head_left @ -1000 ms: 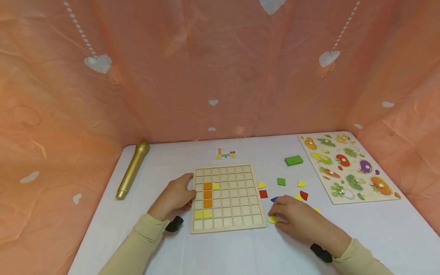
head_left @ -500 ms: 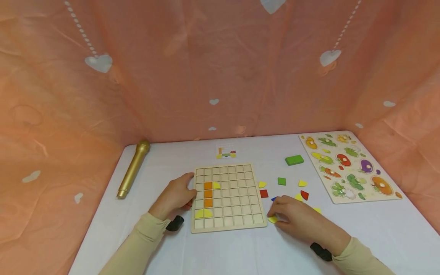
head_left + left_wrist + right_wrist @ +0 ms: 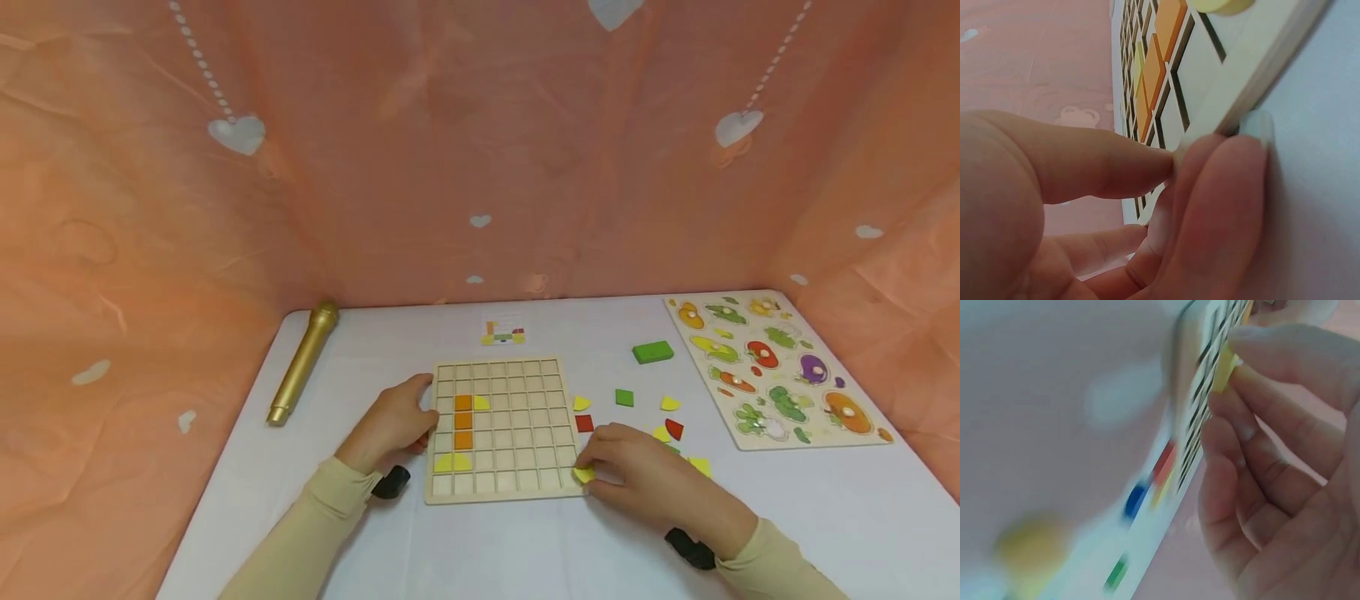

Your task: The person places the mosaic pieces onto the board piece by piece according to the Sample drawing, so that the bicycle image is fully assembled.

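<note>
A wooden grid board (image 3: 525,423) lies on the table, holding orange square tiles (image 3: 463,421) in a column and a few yellow quarter-round tiles (image 3: 453,462). My left hand (image 3: 390,425) grips its left edge. In the left wrist view the thumb presses on the rim, with the other fingers curled against the side. Between thumb and fingertips, my right hand (image 3: 648,479) pinches a yellow tile (image 3: 584,474) at the board's lower right corner. The right wrist view shows that same yellow tile (image 3: 1225,367) edge-on in the pinch, partly hidden by the fingers.
Right of the board lie loose tiles: a red square (image 3: 584,423), a green square (image 3: 624,397) and several yellow ones. A green block (image 3: 652,352), a vegetable puzzle (image 3: 780,375), a small pattern card (image 3: 503,330) and a gold microphone (image 3: 303,362) are further out.
My right hand has taken up a yellow tile from the table and moved slightly left to the board's edge. The left hand keeps its grip; the head view has shifted a little.
</note>
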